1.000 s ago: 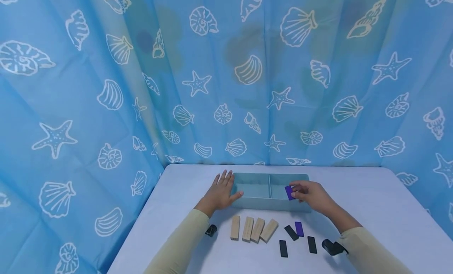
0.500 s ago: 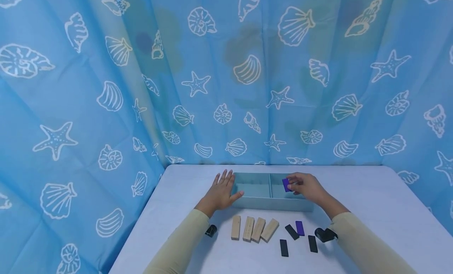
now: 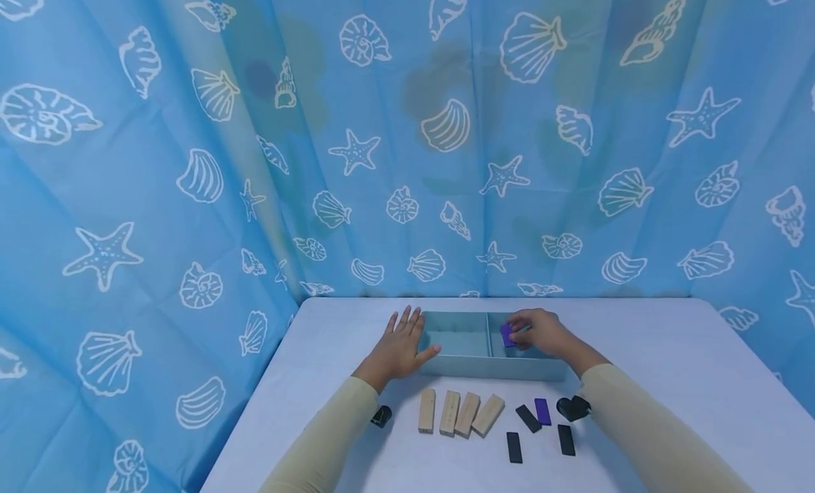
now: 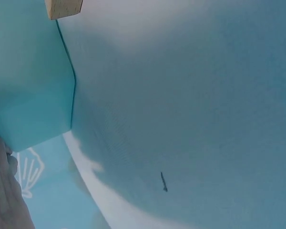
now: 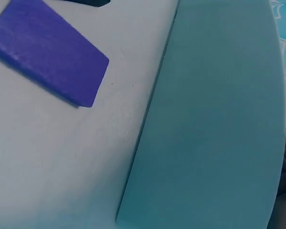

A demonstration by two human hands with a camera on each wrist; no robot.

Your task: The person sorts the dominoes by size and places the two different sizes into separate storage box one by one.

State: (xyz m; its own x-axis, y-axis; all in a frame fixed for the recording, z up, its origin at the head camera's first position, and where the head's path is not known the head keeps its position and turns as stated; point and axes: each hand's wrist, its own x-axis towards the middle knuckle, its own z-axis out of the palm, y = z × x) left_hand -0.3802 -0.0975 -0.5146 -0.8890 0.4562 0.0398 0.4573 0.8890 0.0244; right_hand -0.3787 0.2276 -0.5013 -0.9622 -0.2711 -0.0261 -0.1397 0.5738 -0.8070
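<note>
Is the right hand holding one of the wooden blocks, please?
No, the right hand pinches a purple piece, while the four wooden blocks lie on the table.

A white bench (image 3: 675,358) with rounded far corners carries a pale teal box (image 3: 490,368), split by a divider into two open compartments and set toward the back. In front of the box, four plain wooden blocks (image 3: 448,413) lie in a loose row. To their right, three black pieces (image 3: 514,448) are scattered flat, with one purple piece (image 3: 542,412) lying just beside the farthest of them.
</note>
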